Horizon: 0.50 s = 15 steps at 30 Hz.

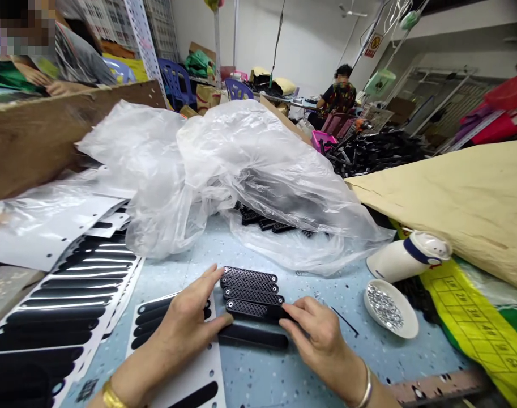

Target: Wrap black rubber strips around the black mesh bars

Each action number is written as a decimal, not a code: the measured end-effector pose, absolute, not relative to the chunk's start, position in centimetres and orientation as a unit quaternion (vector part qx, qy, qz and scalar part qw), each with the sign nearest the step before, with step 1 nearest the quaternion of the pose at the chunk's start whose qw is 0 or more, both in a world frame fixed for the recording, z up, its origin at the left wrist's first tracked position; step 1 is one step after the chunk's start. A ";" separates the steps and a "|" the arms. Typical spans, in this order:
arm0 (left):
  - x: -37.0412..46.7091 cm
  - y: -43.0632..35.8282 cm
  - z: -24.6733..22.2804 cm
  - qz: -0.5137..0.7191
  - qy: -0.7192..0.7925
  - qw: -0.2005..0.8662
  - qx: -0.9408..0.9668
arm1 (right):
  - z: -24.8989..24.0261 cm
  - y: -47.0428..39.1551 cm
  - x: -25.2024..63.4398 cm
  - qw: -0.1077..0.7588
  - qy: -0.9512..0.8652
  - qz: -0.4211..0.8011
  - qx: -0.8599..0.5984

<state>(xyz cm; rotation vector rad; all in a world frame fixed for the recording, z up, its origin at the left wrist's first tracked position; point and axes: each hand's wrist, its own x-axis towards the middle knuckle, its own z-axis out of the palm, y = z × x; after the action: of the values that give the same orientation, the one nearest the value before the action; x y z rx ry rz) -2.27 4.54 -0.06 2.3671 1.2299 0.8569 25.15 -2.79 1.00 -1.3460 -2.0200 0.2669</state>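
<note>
Several black strips with a cross-hatched face and a small metal ring at the end lie side by side in front of me. My left hand is at their left ends, thumb and fingers spread apart, the index fingertip by the farthest strip. My right hand pinches the right end of the nearest cross-hatched strip between thumb and fingers. Just below it lies a smooth black strip, its left end near my left thumb. Under my left hand is a white sheet with black oblong pieces on it.
A white bowl of small metal rings and a white bottle stand at the right. A thin black hex key lies nearby. Clear plastic covers more black strips behind. Sheets of black pieces lie left. Other people sit farther back.
</note>
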 end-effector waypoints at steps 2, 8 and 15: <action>-2.2 4.9 -0.6 0.271 0.426 0.195 0.841 | 0.3 -3.2 25.3 0.340 -0.778 0.103 -0.518; -1.4 5.2 -2.5 0.271 0.395 0.231 0.847 | -0.9 -2.7 24.9 0.369 -0.765 0.143 -0.508; -1.0 5.4 -2.7 0.305 0.407 0.191 0.839 | -0.3 -0.4 24.6 0.346 -0.752 0.181 -0.531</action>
<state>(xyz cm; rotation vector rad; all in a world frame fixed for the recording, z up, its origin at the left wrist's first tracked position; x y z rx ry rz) -0.97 5.40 -2.67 2.3584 1.1447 0.8563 24.64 -0.43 -0.29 -1.3791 -1.9508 0.4692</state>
